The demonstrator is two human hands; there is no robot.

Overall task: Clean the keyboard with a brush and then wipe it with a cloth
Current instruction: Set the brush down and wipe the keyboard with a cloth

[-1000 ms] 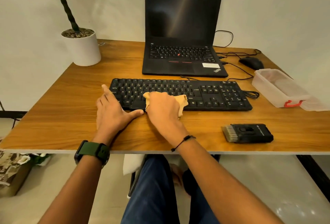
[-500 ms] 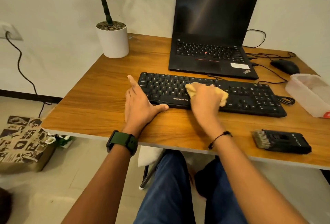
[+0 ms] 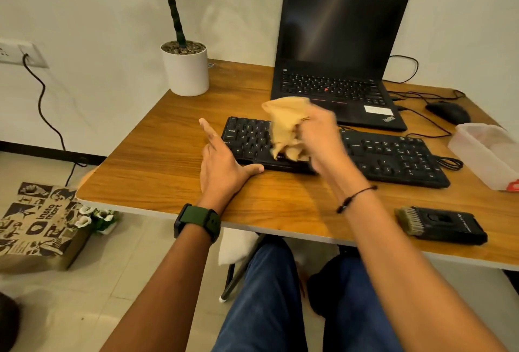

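A pale wall is seen behind a wooden table, and a tiled floor lies below it. A black keyboard is laid across the middle of the table, with its cable coiled at its right end. Behind it an open black laptop with a dark screen is set, and a black mouse is placed to the laptop's right. A white pot with a green plant is stood at the far left corner of the table.

The left hand is laid flat on the table at the keyboard's left end, fingers straight and spread, the thumb stretched along the keyboard's front edge. A dark green watch is worn on that wrist. The right hand is raised above the left half of the keyboard and is blurred; a crumpled yellow cloth is gripped in its curled fingers and is hung over the keys. Whether the cloth's lower edge touches the keys cannot be told. A thin black cord is worn around the right wrist.

The black brush, bristles pointed left, is laid near the table's front edge, well apart from both hands. A clear plastic box with a red clasp is set at the right edge. A printed paper bag is stood on the floor at the left.
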